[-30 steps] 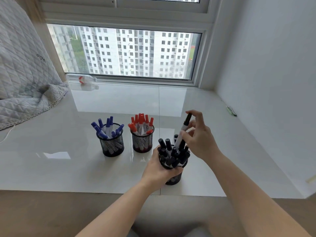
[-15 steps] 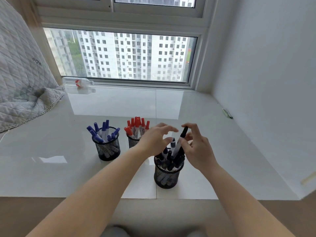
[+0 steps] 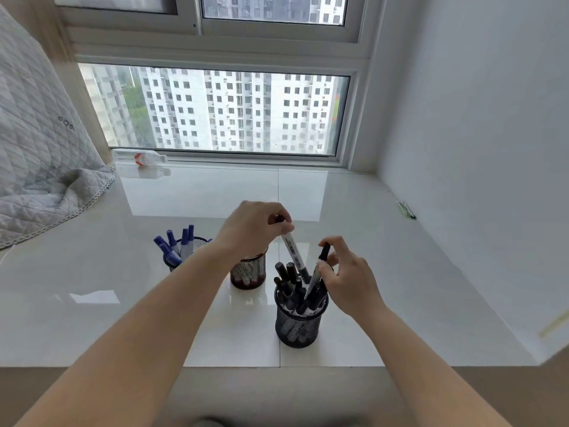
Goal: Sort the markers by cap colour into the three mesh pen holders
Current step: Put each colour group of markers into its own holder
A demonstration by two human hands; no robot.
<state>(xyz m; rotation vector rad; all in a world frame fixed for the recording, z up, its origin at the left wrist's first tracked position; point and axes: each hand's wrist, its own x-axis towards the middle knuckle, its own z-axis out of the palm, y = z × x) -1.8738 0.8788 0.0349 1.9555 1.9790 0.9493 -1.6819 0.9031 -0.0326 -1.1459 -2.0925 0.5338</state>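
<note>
Three black mesh holders stand on the white sill. The left holder [image 3: 172,264] holds several blue-capped markers [image 3: 184,240]. The middle holder [image 3: 248,272] is mostly hidden behind my left forearm, its markers out of sight. The nearest holder [image 3: 297,326] is full of black-capped markers [image 3: 288,277]. My left hand [image 3: 251,228] grips a black-capped marker [image 3: 294,252] by its cap end, its body slanting down toward the nearest holder. My right hand [image 3: 348,280] pinches another black-capped marker [image 3: 317,274] that leans in that holder.
A quilted grey blanket [image 3: 40,167] lies at the left. A plastic bottle [image 3: 143,157] lies by the window frame. Green pens [image 3: 406,209] rest against the right wall. The sill's front edge [image 3: 277,366] runs just below the holders.
My left hand has left the holder's side, risen and taken hold of a black-capped marker above it. My right hand has lowered its marker into the holder.
</note>
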